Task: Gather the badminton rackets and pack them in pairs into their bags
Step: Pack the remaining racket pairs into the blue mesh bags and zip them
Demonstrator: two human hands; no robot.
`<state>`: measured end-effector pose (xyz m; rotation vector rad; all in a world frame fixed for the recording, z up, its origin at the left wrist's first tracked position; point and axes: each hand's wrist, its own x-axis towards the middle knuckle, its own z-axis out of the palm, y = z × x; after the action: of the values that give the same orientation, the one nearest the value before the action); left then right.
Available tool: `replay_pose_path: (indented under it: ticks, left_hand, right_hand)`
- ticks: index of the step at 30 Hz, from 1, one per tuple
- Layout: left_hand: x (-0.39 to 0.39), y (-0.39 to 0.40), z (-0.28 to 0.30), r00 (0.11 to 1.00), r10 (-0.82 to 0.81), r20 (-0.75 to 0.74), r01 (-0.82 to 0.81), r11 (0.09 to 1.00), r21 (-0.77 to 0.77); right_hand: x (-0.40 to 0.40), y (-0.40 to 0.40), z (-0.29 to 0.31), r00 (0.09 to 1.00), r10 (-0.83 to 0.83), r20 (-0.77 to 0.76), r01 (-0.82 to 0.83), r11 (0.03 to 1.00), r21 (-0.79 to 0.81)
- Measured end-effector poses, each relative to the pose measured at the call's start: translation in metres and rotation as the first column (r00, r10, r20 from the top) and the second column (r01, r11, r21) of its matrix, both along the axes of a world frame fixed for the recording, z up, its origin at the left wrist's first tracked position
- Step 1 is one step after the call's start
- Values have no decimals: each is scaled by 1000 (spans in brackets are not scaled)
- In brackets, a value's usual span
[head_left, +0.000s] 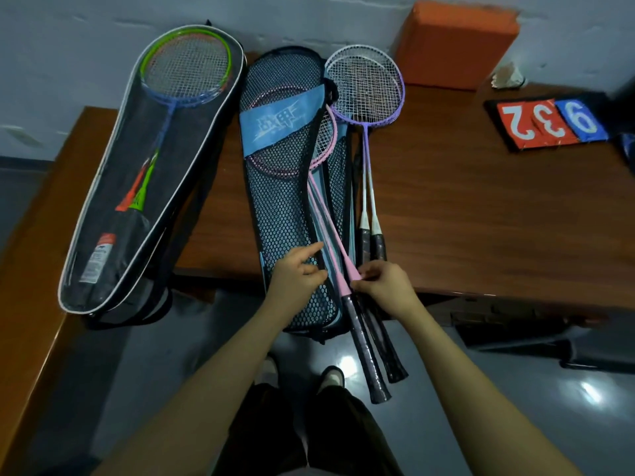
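A blue mesh racket bag (pixel 281 201) lies on the brown table, its lower end over the front edge. Two pink rackets (pixel 318 197) sit partly inside it, heads under the mesh, black handles sticking out past the edge. My left hand (pixel 299 273) rests on the bag's open edge with the forefinger stretched out. My right hand (pixel 381 283) pinches a pink shaft just above its handle. Two purple rackets (pixel 366 87) lie on the table to the right of the bag. At the left, a black clear-fronted bag (pixel 144 187) holds green and blue rackets.
An orange box (pixel 457 42) stands at the back against the wall. A red and blue score flipper (pixel 549 121) lies at the right, with a shuttlecock (pixel 508 77) behind it. The table (pixel 481 207) is L-shaped, a side wing running down the left. My feet stand on the grey floor below.
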<state>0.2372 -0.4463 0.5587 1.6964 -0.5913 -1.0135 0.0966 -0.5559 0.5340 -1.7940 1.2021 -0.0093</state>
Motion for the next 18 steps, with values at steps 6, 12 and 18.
replay_pose_path:
  ticks: [6, 12, 18]
  left_hand:
    - [3, 1, 6, 990, 59, -129, -62, 998, -22]
    - [19, -2, 23, 981, 75, -181, -92, 992, -85]
    - [32, 8, 23, 966, 142, -218, -156, 987, -46]
  right_hand:
    - [15, 9, 5, 990, -55, 130, 42, 995, 95]
    - [51, 6, 8, 956, -153, 251, 111, 978, 177]
    - [60, 5, -16, 988, 9, 156, -19, 998, 65]
